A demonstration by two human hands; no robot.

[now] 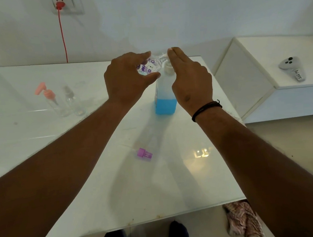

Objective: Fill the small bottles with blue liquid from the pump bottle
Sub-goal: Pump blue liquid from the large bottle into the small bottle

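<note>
The pump bottle (165, 101) stands at the middle of the white table (119, 185), with blue liquid filling roughly its lower third. My right hand (190, 79) lies flat on its white pump head, fingers straight. My left hand (129, 81) holds a small clear bottle (149, 67) with purple flower and bear print, tilted with its open neck at the pump's spout. A purple cap (144, 153) with a thin dip tube lies on the table in front of the pump bottle.
Two more small clear bottles stand at the left: one with a pink pump (50, 99), one with a clear top (73, 101). A red cable (63, 36) hangs from a wall socket. A white cabinet (260, 77) at the right carries a grey controller (293, 68). Cloth (244, 221) lies on the floor.
</note>
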